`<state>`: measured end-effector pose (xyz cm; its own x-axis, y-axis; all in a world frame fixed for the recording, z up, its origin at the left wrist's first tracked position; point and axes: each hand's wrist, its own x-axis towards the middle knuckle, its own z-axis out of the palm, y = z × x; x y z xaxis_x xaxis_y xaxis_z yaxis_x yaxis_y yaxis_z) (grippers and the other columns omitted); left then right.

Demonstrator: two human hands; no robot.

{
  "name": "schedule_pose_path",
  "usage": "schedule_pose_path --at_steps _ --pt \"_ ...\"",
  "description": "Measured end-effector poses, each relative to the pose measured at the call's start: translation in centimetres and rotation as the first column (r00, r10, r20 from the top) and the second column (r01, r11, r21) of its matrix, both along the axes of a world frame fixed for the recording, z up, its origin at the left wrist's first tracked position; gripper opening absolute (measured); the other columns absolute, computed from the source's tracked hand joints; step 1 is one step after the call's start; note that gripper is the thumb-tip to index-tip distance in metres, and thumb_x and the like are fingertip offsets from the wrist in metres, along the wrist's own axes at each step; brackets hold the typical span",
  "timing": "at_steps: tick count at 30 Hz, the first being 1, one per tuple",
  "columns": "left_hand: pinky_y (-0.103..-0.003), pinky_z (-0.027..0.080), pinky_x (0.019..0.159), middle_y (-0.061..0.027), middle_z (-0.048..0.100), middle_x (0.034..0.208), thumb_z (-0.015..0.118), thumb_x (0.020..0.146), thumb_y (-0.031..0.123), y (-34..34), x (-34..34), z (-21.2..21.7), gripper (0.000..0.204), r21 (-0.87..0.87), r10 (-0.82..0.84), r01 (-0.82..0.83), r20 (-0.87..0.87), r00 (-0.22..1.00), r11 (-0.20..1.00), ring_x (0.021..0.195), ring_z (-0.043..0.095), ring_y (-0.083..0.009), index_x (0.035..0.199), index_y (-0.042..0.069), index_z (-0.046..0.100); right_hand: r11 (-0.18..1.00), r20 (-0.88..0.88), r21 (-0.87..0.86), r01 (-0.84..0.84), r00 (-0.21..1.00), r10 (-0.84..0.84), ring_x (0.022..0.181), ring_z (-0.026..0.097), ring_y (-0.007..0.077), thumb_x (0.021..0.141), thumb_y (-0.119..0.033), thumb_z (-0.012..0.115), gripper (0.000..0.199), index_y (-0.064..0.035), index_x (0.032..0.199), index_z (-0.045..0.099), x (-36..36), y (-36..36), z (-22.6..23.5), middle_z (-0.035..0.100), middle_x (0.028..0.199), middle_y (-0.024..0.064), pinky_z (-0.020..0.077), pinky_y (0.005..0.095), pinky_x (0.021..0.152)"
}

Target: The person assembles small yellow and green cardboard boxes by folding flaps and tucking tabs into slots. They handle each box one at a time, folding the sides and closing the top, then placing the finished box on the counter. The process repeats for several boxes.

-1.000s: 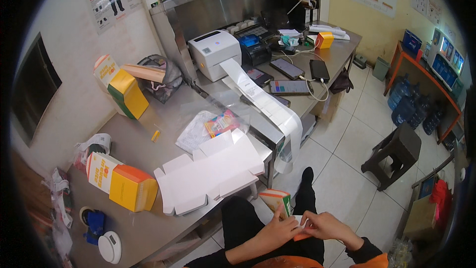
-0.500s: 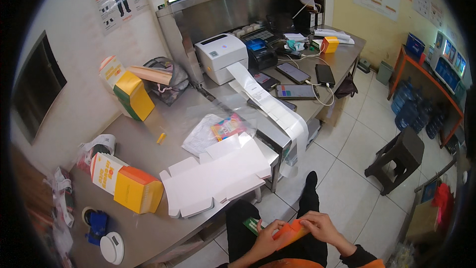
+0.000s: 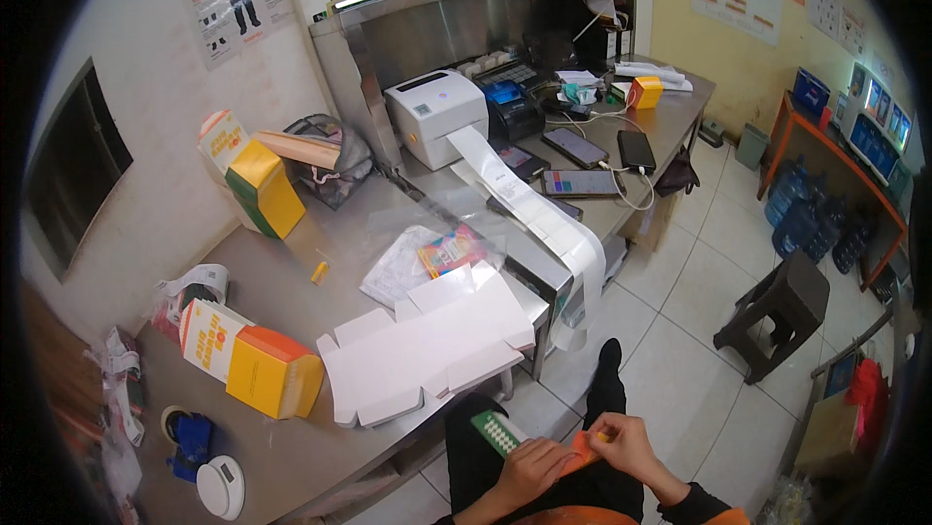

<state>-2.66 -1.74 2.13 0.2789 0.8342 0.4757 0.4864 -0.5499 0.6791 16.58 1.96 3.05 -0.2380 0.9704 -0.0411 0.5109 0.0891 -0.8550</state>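
Over my lap, a folded carton (image 3: 497,432), green with white print at one end and orange at the other, lies in my left hand (image 3: 530,474). The fingers of that hand wrap across its middle and hide part of it. My right hand (image 3: 623,445) is closed in a pinch at the orange end, where a bit of yellow shows between the fingertips. On the table just ahead, white unfolded carton blanks (image 3: 427,350) lie stacked flat. To their left stands a yellow, orange and white carton (image 3: 272,370).
A label printer (image 3: 437,117) feeds a long paper strip (image 3: 534,204) over the table edge. Phones (image 3: 582,183) with cables lie beside it. Further left are another carton (image 3: 262,185), a tape dispenser (image 3: 191,442) and a round white scale (image 3: 220,486). A dark stool (image 3: 777,311) stands right.
The carton in my hands has turned, so more of its green end shows. My left hand has slid over its middle, and my right fingers have closed tighter at the orange end.
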Motion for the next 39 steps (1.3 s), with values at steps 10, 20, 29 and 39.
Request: schedule_pose_path --at_steps 10,20,29,39 --pt "-0.035 0.047 0.074 -0.0110 0.058 0.087 0.062 0.081 0.004 0.5 0.8 -0.8 0.015 -0.157 -0.010 0.037 0.166 0.986 0.987 0.083 0.058 -0.0274 0.096 0.003 0.060 0.959 -0.020 -0.078 -0.272 0.962 0.272 0.069 0.065 0.0218 0.082 -0.014 0.064 0.018 -0.0064 0.097 0.070 0.3 0.8 1.5 0.066 0.082 0.0148 0.0501 0.0282 0.062" --pt "-0.034 0.050 0.074 -0.0128 0.059 0.093 0.060 0.081 0.000 1.0 -0.4 -1.3 0.021 0.066 -0.185 0.180 0.074 0.980 0.981 0.084 0.059 -0.0277 0.102 -0.003 0.058 0.905 -0.133 -0.367 -0.217 0.975 0.179 0.069 0.062 0.0110 0.083 -0.014 0.061 0.020 -0.0069 0.100 0.071 0.4 1.0 -1.2 0.069 0.083 0.0101 0.0496 0.0246 0.065" --pt "-0.032 0.051 0.075 -0.0140 0.059 0.095 0.062 0.078 0.001 0.7 0.6 -0.5 0.027 0.246 -0.215 0.207 0.006 0.977 0.947 0.084 0.060 -0.0269 0.105 -0.003 0.058 0.780 -0.384 -0.474 -0.407 0.894 0.233 0.085 0.057 0.0071 0.093 -0.012 0.054 0.024 0.0043 0.107 0.064 1.4 1.1 -1.4 0.066 0.094 0.0034 0.0470 0.0203 0.077" --pt "-0.033 0.050 0.075 -0.0126 0.062 0.096 0.063 0.073 0.002 0.7 0.9 -1.0 0.033 0.107 -0.096 0.103 -0.074 0.993 0.989 0.083 0.061 -0.0264 0.105 -0.003 0.058 0.823 -0.402 -0.433 -0.366 0.896 0.187 0.082 0.057 0.0076 0.094 -0.016 0.052 0.025 0.0015 0.109 0.063 1.8 0.9 -2.0 0.067 0.092 0.0044 0.0470 0.0228 0.076"
